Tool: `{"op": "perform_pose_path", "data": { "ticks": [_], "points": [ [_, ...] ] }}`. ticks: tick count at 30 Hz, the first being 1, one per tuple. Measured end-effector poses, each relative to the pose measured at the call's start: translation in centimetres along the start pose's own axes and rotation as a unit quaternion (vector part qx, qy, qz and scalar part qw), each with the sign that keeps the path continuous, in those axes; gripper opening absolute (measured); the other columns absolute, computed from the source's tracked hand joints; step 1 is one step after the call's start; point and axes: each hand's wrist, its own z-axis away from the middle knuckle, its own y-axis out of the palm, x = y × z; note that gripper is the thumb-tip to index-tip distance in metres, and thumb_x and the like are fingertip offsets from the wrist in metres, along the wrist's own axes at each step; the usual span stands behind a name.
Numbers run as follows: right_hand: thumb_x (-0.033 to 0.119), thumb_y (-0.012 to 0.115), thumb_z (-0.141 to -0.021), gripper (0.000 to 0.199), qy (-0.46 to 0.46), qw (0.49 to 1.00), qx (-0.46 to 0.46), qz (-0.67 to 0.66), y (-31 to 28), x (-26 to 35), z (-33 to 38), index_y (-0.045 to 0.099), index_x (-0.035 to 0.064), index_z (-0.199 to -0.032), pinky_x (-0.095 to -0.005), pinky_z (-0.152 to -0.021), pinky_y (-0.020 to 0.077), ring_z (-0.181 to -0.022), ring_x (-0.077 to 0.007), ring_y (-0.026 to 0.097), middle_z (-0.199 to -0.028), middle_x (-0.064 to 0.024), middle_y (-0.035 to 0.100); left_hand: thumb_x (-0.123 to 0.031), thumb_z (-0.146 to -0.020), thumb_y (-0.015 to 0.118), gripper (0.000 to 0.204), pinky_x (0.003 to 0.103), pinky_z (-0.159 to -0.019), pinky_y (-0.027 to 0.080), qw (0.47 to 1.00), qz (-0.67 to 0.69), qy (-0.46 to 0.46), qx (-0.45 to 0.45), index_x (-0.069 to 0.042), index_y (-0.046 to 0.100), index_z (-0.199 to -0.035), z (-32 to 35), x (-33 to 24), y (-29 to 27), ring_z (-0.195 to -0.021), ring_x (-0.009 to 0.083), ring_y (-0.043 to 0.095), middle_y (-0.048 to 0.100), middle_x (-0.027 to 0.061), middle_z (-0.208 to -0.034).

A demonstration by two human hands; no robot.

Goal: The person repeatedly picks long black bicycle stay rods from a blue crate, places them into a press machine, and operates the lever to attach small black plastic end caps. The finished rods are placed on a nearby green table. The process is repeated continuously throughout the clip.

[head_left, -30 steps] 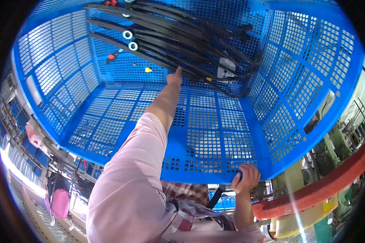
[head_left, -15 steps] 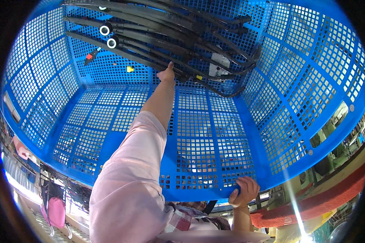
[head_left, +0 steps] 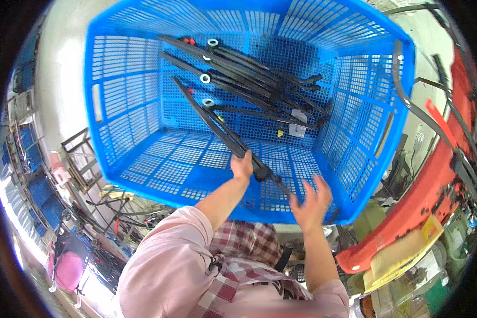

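Observation:
My left hand (head_left: pixel 242 165) is closed around a long black part that looks like a wiper arm (head_left: pixel 217 126), lifted at a slant above the near side of the blue basket (head_left: pixel 98 143). Its thin end points to the far left, and its thicker jointed end slopes down toward my right. My right hand (head_left: pixel 311 204) has its fingers spread, close to that lower end. Contact there is blurred, and I cannot make out a grip. Inside the basket lie several similar black wiper arms (head_left: pixel 259 79), some with white rings (head_left: pixel 205 78) on them.
A pale tag (head_left: pixel 298 123) and a small yellow piece (head_left: pixel 280 133) are on the basket's mesh bottom. Along the right runs a red-covered rail (head_left: pixel 408 206) with black parts about it. Yellow sheet material (head_left: pixel 408 249) lies at lower right; a pink object (head_left: pixel 69 271) hangs at lower left.
My left hand has drawn one wiper arm up and toward me out of the pile. My right hand has left the basket's near rim. The basket now appears smaller and farther off.

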Motion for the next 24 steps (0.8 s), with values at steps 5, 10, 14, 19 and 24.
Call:
{"op": "perform_pose_path", "data": {
  "ticks": [5,10,14,19,24],
  "points": [
    [0.052,0.085,-0.065,0.088,0.179,0.838,0.476,-0.196,-1.4,6.9,1.5,0.054,-0.0011,-0.127,-0.0438,-0.086,0.0507,-0.104,-0.0387,0.064,-0.108,-0.0212,0.067,-0.042,-0.096,0.057,0.046,0.043,-0.073,0.049,0.961,-0.201,0.106,0.158,0.003,0.059,-0.102,15.3,-0.7,-10.8,-0.082,0.0353,0.065,0.066,0.0224,-0.09],
    [0.036,0.083,-0.069,0.075,0.106,0.886,0.411,-0.187,-9.7,9.8,14.3,0.048,-0.0034,-0.123,-0.05,-0.08,0.0528,-0.093,-0.0442,0.065,-0.098,-0.0279,0.067,-0.031,-0.096,0.057,0.028,0.043,-0.075,0.052,0.762,-0.432,0.267,0.402,-0.004,0.064,-0.098,22.0,-12.8,-19.8,-0.081,0.0353,0.066,0.067,0.0179,-0.086],
    [0.026,0.072,-0.079,0.061,0.078,0.877,0.438,-0.181,-13.0,9.5,27.6,0.047,0.0028,-0.129,-0.0489,-0.08,0.051,-0.093,-0.0447,0.064,-0.1,-0.029,0.066,-0.026,-0.087,0.068,0.024,0.044,-0.083,0.05,0.661,-0.434,0.561,0.244,-0.005,0.066,-0.099,22.6,-19.9,-20.2,-0.097,0.0368,0.06,0.062,0.0185,-0.103],
    [0.024,0.067,-0.08,0.056,-0.015,0.922,0.302,-0.242,-21.0,9.4,40.5,0.054,0.0097,-0.133,-0.0482,-0.081,0.0503,-0.097,-0.0417,0.064,-0.103,-0.0224,0.067,-0.052,-0.089,0.06,0.069,0.047,-0.104,0.043,0.462,-0.836,0.229,0.189,-0.006,0.05,-0.139,18.6,-17.2,-24.5,-0.13,0.0344,0.048,0.051,0.0212,-0.139],
    [0.027,0.071,-0.075,0.048,-0.023,0.977,0.178,-0.118,-21.8,7.8,52.0,0.062,0.0147,-0.121,-0.0457,-0.079,0.05,-0.092,-0.0356,0.065,-0.096,-0.0147,0.067,-0.036,-0.087,0.063,0.046,0.046,-0.091,0.051,0.288,-0.882,0.326,0.181,0.0,0.067,-0.116,17.5,-7.0,-30.3,-0.103,0.0341,0.067,0.071,0.0172,-0.104]
  ]
}}
